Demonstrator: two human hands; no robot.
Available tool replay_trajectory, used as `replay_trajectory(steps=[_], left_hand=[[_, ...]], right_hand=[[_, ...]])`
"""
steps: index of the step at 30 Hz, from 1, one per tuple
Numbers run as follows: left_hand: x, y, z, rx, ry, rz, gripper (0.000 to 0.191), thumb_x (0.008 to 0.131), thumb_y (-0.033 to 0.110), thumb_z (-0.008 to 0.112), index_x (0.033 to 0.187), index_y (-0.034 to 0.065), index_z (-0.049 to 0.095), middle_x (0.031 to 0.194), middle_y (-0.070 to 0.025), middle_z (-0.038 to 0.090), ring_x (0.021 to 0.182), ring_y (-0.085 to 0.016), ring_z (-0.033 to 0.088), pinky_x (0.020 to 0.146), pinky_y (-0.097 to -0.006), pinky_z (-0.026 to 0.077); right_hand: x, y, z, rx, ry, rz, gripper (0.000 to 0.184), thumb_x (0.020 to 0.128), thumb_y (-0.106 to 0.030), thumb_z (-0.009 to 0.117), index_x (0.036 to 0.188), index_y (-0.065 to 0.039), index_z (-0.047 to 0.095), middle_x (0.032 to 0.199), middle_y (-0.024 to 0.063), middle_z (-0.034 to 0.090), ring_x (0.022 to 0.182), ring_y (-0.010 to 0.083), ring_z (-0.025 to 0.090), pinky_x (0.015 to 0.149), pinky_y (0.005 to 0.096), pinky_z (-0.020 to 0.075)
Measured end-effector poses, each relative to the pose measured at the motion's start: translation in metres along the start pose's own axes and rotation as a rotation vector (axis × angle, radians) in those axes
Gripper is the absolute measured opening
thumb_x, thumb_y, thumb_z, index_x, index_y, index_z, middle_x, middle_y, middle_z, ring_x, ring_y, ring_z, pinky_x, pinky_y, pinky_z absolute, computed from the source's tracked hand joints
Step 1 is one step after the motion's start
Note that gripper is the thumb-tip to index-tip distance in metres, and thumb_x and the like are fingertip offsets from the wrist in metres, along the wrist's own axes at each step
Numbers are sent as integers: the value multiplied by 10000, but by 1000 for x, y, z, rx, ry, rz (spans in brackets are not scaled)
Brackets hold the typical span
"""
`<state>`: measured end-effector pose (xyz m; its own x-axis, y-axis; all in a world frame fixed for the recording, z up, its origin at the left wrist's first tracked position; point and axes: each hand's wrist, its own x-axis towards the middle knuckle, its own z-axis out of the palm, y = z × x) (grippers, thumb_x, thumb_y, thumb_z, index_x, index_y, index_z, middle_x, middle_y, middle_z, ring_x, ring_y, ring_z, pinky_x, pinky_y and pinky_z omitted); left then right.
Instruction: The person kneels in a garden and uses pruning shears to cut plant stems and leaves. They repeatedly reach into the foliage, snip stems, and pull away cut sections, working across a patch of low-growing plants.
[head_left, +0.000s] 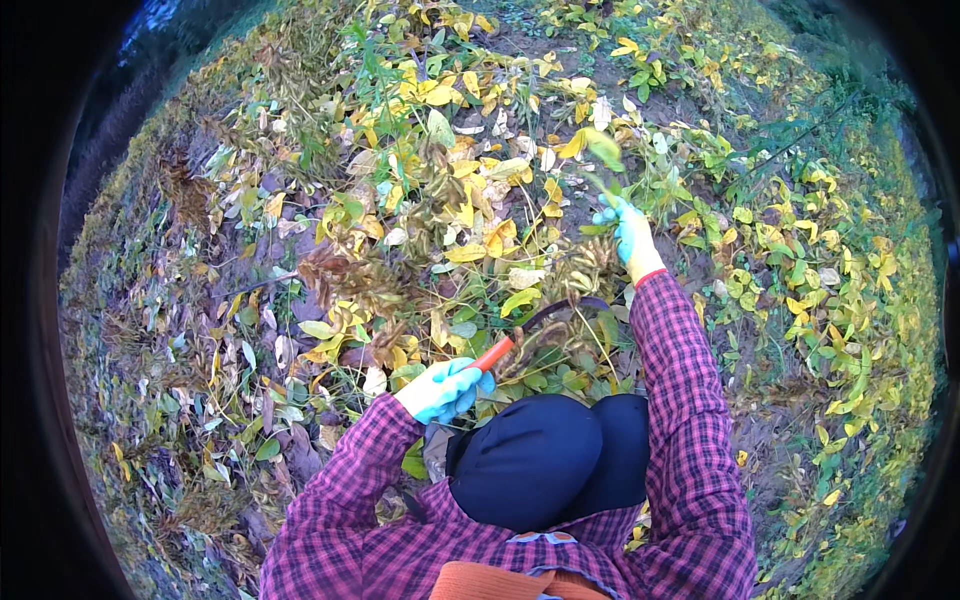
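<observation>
My left hand, in a pale glove with blue-coated fingers, grips the orange handle of a sickle. Its dark curved blade points up and to the right among the plants. Farther out on the right, my right hand wears the same kind of glove and pinches a leafy green stem. The yellow-green leaves of that stem are blurred and stick up past the fingers. Brown pods, apparently soybean, hang on plants between the blade and my right hand.
Yellowing bean plants stand on the right. Dry leaves and cut-looking stalks litter the soil on the left. More brown pod clusters lie ahead of my left hand. My bent knees in dark trousers are close below the blade.
</observation>
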<state>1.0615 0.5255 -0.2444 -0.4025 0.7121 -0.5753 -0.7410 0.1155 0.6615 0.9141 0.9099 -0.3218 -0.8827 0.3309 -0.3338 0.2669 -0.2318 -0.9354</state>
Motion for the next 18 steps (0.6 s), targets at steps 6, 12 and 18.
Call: replay_trajectory(steps=[6,12,18], left_hand=[[17,-8,29,-202,10,293,420,926,436,489,1020,36,576,552,4,491,370,-64,360,349,-206,276],[46,-17,21,-451,313,439,401,958,435,439,1065,61,536,556,17,438,351,-77,323,337,-234,298],[76,-36,-2,-130,490,113,311,967,342,439,963,64,578,575,-1,458,337,-82,333,314,-240,287]], right_hand=[[-59,7,-67,548,-41,131,268,937,-324,473,1007,-105,612,877,53,664,561,111,563,371,240,346],[-105,40,-68,385,247,-95,306,957,-243,498,1129,8,522,1018,64,616,1007,261,613,883,345,483],[-71,24,-45,18,180,-207,225,950,-262,523,1009,-65,615,851,2,642,712,83,577,641,239,454]])
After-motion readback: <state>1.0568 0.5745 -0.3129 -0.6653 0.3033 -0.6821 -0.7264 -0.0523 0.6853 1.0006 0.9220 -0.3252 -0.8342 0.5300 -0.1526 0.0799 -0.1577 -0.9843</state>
